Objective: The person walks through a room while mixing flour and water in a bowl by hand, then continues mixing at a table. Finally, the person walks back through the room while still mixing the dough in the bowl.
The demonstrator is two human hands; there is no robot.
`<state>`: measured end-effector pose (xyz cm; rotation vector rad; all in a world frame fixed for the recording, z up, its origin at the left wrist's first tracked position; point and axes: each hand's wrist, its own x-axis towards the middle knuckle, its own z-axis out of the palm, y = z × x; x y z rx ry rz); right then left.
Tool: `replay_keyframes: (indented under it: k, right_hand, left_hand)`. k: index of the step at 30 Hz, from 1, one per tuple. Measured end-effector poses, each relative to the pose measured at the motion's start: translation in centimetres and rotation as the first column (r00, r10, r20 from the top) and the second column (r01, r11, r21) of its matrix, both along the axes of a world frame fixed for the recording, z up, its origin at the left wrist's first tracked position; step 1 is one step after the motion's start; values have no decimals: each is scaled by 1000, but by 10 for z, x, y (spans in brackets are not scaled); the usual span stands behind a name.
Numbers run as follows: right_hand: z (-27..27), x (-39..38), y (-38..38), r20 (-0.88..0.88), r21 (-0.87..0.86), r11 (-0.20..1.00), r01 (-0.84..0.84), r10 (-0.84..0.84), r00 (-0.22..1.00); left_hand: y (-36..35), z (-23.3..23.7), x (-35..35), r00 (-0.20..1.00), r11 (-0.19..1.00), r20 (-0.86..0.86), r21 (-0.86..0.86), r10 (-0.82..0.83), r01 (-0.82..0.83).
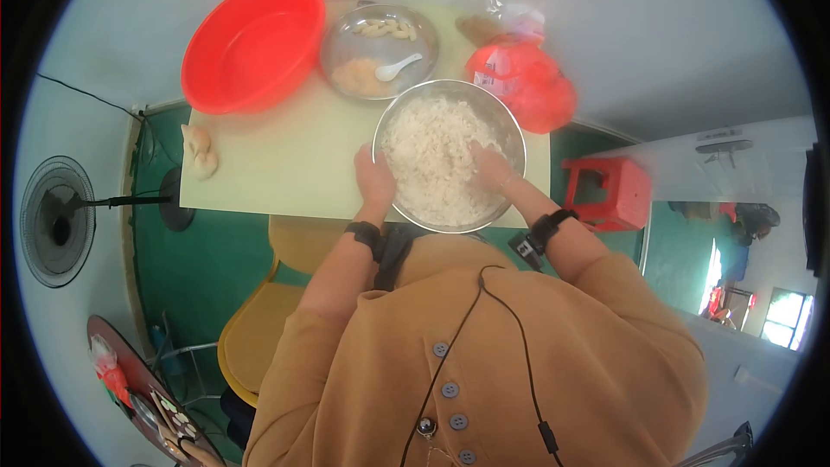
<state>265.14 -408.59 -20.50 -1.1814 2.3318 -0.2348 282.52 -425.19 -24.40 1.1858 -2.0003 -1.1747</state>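
Note:
A large metal bowl (522,134) stands near the table's front edge, filled with a white, shaggy flour mixture (437,143). My left hand (375,176) is closed on the bowl's left rim, its thumb outside and the other fingers partly hidden. On the right side, my right hand (491,168) reaches inside the bowl, fingers curled into the mixture and their tips buried. Just behind the bowl is a round metal tray (346,45) bearing a white spoon (399,67), a pale orange crumbly heap (359,78) and several pale, finger-shaped pieces (385,29).
A red basin (259,47) occupies the table's back left. Red plastic bags (527,86) sit at the back right. Pale lumps (200,152) lie by the left edge. Around the table are a fan (59,220), a yellow chair (259,320) and a red stool (614,193).

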Motion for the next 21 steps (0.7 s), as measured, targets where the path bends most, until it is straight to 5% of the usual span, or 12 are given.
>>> replay_keyframes:
  k: [4,7,21]
  right_hand:
    - [27,21,10,89,39,996,-81,77,993]
    - [16,43,3,50,286,901,-327,326,944]
    - [2,8,-47,-104,148,982,-118,134,986]
  left_hand:
    - [1,1,1,1000,1000,20,-1,3,-3]
    - [1,1,1,1000,1000,16,1,-4,4]
    - [2,7,0,1000,1000,18,2,5,-5]
